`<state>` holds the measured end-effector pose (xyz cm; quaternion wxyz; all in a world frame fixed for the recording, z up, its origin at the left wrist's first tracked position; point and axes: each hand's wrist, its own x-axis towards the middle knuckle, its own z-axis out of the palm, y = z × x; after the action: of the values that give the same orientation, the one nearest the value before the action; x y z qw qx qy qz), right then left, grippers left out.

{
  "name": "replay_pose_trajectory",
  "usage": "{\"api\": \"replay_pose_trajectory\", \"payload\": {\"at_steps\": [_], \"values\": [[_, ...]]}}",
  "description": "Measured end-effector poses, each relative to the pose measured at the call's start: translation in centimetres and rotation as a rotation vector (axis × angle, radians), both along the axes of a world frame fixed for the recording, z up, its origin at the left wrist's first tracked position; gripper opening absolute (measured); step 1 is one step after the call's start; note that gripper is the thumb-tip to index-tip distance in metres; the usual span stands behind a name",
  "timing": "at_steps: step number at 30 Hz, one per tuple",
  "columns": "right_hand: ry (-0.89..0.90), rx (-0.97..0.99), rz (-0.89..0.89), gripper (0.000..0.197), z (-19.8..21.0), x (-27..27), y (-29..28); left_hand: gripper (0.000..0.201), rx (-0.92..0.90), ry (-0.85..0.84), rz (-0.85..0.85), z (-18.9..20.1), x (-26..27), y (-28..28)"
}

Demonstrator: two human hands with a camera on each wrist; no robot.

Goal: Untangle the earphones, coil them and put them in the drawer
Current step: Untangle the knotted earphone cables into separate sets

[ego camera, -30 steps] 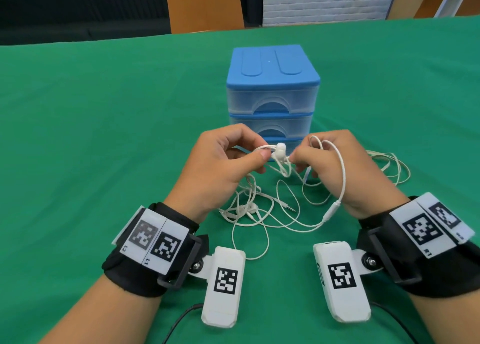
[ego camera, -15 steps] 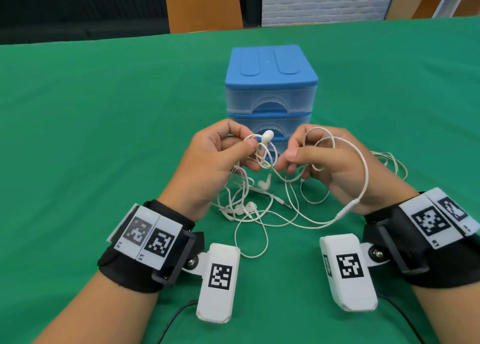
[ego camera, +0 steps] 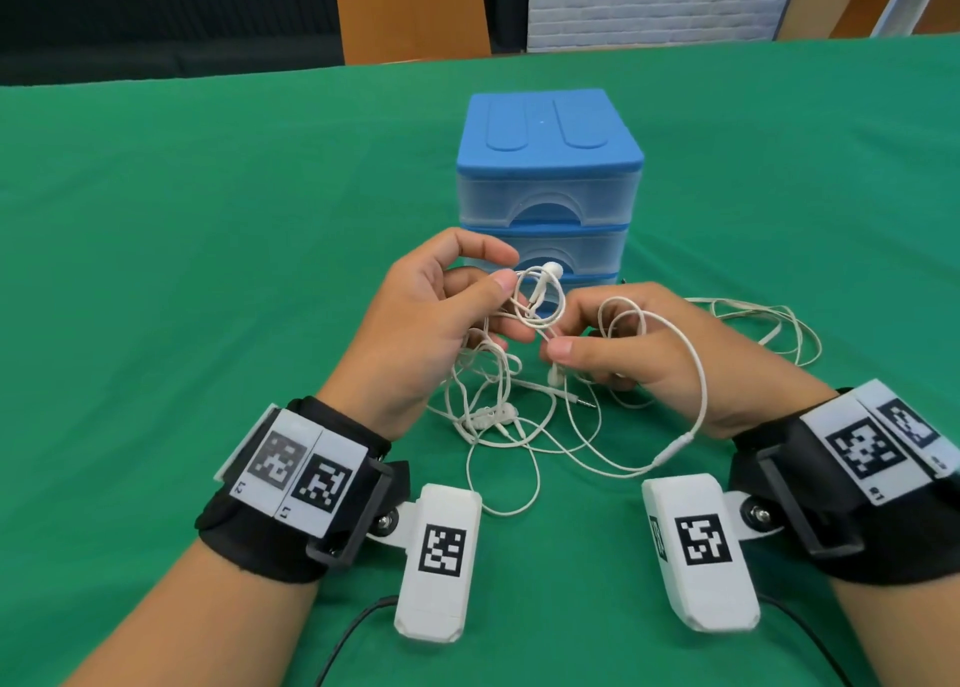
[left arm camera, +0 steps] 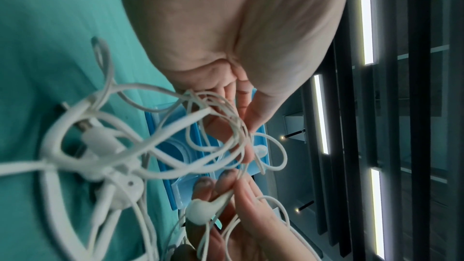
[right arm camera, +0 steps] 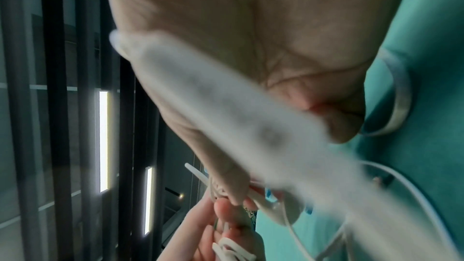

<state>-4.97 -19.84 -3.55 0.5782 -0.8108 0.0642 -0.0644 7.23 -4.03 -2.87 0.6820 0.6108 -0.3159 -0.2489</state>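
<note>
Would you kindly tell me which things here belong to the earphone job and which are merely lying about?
Belong to the job:
- earphones, tangled, pinched by left hand and right hand
- drawer unit, drawers closed

Lying about:
- green table cloth
- black cables near the wrists

The head camera looks forward and down from above the desk point(ego camera: 182, 219), taking in both wrists and the drawer unit point(ego camera: 548, 167) beyond. Each wrist camera sits under its palm, very close, rolled sideways, looking along the fingers. All three share the tangled earphones point(ego camera: 540, 317) point(left arm camera: 140, 152) point(right arm camera: 251, 194) between the hands.
</note>
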Motion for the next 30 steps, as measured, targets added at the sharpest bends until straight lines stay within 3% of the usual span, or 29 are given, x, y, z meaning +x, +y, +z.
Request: {"api": "replay_pose_trajectory", "payload": {"at_steps": [6, 11, 20, 30], "values": [[-0.041, 0.091, -0.051, 0.013, 0.28, 0.08, 0.39, 0.015, -0.02, 0.042, -0.032, 0.07, 0.16, 0.1], [-0.014, 0.133, -0.037, 0.016, 0.07, 0.11, 0.15, 0.031, -0.03, -0.021, -0.081, -0.08, 0.15, 0.07], [-0.02, 0.077, 0.027, 0.026, -0.27, 0.15, -0.15, 0.021, -0.04, -0.072, -0.069, -0.34, 0.36, 0.07], [0.011, -0.035, 0.069, 0.004, 0.02, 0.05, -0.1, 0.013, -0.033, -0.097, -0.061, -0.55, 0.39, 0.0]]}}
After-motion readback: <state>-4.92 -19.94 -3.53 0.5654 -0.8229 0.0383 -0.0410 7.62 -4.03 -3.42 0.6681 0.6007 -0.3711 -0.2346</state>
